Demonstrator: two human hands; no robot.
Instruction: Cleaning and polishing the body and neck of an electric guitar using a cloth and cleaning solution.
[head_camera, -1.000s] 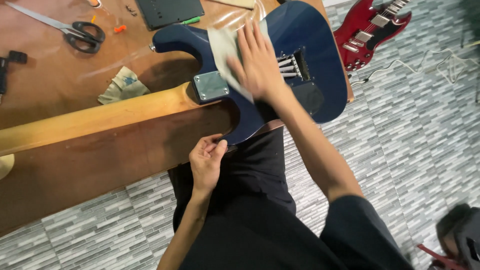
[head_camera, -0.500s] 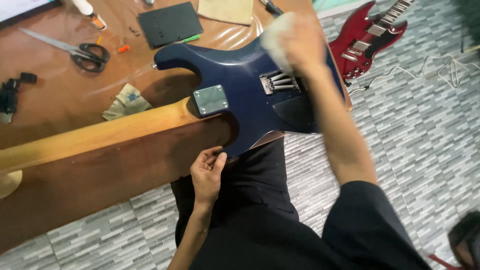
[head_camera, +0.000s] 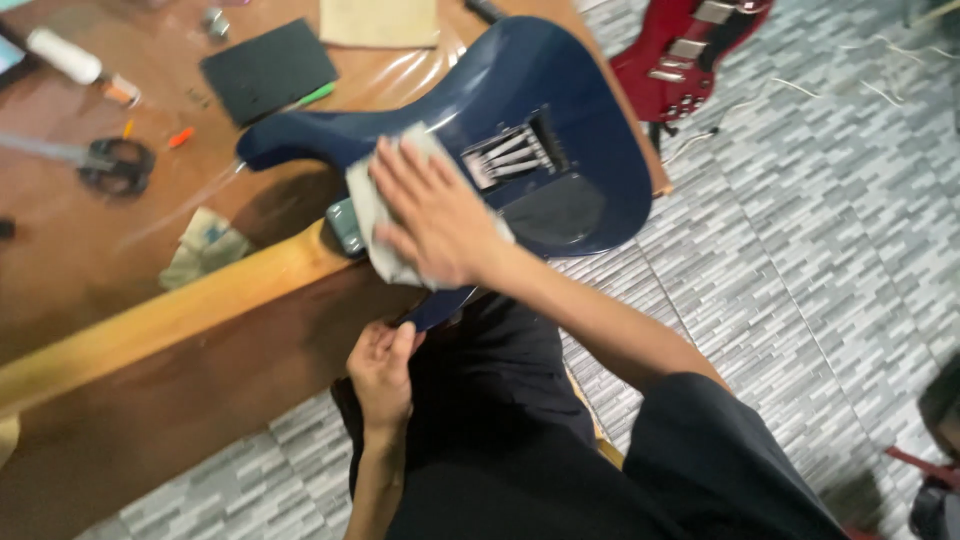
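A dark blue electric guitar body (head_camera: 560, 120) lies face down on the brown table (head_camera: 90, 270), its pale wooden neck (head_camera: 160, 320) running off to the left. My right hand (head_camera: 435, 215) lies flat on a grey-white cloth (head_camera: 372, 215) and presses it on the guitar's back, over the neck plate. The fingers are spread and point up-left. My left hand (head_camera: 382, 365) grips the lower horn of the guitar body at the table's edge, above my dark-clothed lap.
On the table lie black scissors (head_camera: 110, 165), a black flat pad (head_camera: 265, 70), a tan sheet (head_camera: 380, 20), a white tube (head_camera: 65, 55), a crumpled rag (head_camera: 205, 245) and small bits. A red guitar (head_camera: 690, 50) lies on the grey tiled floor (head_camera: 800, 250) at the right.
My right hand has swept the cloth from the upper right of the guitar body back down-left to the neck plate. The left hand has stayed on the lower horn.
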